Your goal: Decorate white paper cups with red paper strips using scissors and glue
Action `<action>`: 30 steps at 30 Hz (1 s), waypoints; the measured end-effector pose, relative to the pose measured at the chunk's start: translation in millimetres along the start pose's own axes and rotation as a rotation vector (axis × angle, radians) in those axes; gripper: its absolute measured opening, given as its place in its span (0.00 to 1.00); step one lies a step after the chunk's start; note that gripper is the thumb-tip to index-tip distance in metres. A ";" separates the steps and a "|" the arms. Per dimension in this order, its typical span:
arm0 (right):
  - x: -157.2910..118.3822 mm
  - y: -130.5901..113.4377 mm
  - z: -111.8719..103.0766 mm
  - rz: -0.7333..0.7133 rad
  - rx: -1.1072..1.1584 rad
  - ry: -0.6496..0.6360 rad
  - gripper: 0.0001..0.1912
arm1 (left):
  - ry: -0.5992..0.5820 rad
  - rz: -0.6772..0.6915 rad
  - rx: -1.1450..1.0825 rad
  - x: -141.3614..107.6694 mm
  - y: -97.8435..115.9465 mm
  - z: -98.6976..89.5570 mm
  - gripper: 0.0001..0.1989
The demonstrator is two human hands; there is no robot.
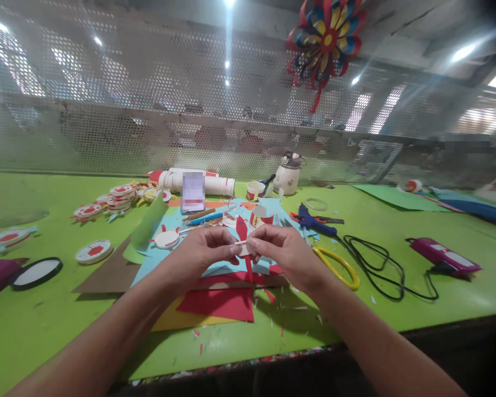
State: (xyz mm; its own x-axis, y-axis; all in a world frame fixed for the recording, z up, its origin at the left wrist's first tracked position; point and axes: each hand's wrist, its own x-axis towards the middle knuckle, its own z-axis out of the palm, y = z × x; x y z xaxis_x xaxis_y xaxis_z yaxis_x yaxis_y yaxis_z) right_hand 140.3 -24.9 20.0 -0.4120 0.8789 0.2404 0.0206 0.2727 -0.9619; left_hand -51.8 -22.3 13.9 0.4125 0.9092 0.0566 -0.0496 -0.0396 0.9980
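Observation:
Between my two hands is a small white paper piece with red paper strips (pixel 241 229) sticking out above and below it. My left hand (pixel 215 247) pinches its left side with thumb and fingertips. On the opposite side, my right hand (pixel 268 242) grips it the same way. The fingers cover much of the piece. Just left of my left hand lies a round white paper disc with red tabs (pixel 166 239). A cut paper cup (pixel 257 216) stands behind my hands. Light blue paper sheets (pixel 149 270) are spread beneath.
Yellow-handled scissors (pixel 337 268), a blue glue gun (pixel 314 220) and a black cord lie to the right, near a purple device (pixel 444 256). Several red-and-white discs (pixel 122 198) pile up at left. A phone (pixel 193 192) and bottle (pixel 288 173) stand behind.

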 end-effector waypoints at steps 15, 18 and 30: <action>-2.2 -1.0 7.0 0.166 0.104 0.066 0.12 | -0.038 0.016 0.053 0.1 -1.7 -1.6 0.09; -2.0 1.9 8.5 0.144 0.104 0.087 0.12 | -0.023 0.017 0.075 0.6 -1.7 -1.4 0.09; -0.2 2.8 1.5 0.176 0.118 0.016 0.15 | -0.024 0.011 0.117 1.5 -1.6 -2.3 0.09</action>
State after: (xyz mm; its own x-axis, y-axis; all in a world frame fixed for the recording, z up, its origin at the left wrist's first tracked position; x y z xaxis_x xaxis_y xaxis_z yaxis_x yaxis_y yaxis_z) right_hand 139.1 -24.9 17.0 -0.3969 0.9153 0.0683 -0.0159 0.0675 -0.9976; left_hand -53.1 -19.8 12.3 0.4344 0.8982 0.0668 0.0514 -0.0988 0.9938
